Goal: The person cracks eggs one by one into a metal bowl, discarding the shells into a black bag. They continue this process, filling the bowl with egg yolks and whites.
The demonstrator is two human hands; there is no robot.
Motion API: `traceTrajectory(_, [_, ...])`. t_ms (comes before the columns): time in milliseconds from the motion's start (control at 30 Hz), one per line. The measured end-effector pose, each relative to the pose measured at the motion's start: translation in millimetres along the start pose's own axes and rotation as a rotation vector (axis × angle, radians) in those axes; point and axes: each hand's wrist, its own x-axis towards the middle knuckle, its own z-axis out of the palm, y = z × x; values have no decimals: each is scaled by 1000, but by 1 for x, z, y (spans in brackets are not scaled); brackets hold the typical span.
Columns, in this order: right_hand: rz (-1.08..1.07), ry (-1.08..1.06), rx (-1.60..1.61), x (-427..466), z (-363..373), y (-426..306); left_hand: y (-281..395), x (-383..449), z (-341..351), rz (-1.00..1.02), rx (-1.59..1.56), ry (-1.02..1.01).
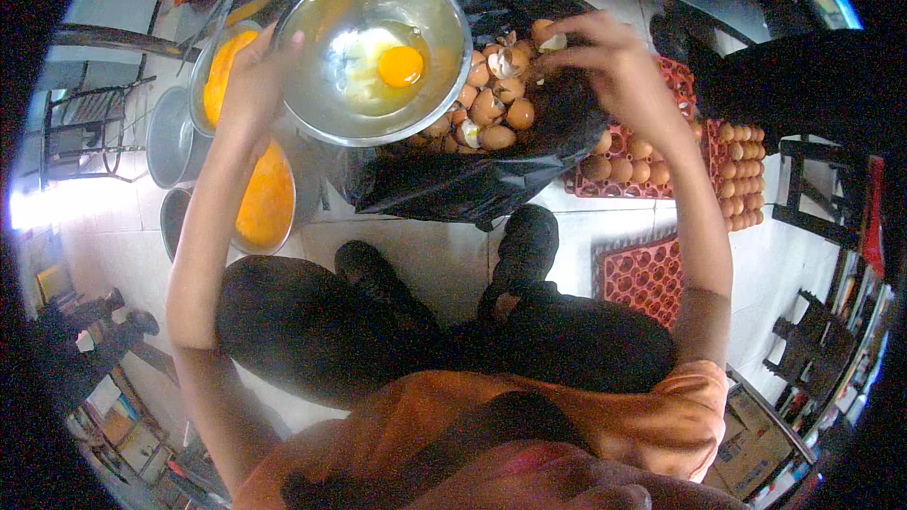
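My left hand (251,81) grips the left rim of a stainless steel mixing bowl (312,95), its thumb over the edge. One raw egg with a whole yolk (401,66) lies in clear egg white inside. The bowl overhangs a black plastic bag (453,180) heaped with cracked brown eggshells (489,106). Above the heap's right side, my right hand (613,53) is blurred, fingers spread. A broken eggshell (553,41) is right at its fingertips; whether they hold it or have let it go is unclear.
Left of the bag, two containers hold beaten yellow egg (263,198), beside a grey bucket (168,134). Egg trays with brown eggs (620,170) stand at right, near an unfilled red tray (641,280). My shoes (528,241) rest on the tiled floor below the bag.
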Motion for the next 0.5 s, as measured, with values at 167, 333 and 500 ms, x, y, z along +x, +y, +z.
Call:
traceTrajectory(167, [633, 161, 90, -71, 3, 67, 0, 2, 8, -58, 62, 57])
traceTrajectory(333, [774, -36, 560, -113, 95, 91, 4, -4, 21, 25, -80, -103])
traceTrajectory(500, [657, 153, 402, -121, 114, 108, 9, -9, 31, -75, -166, -116])
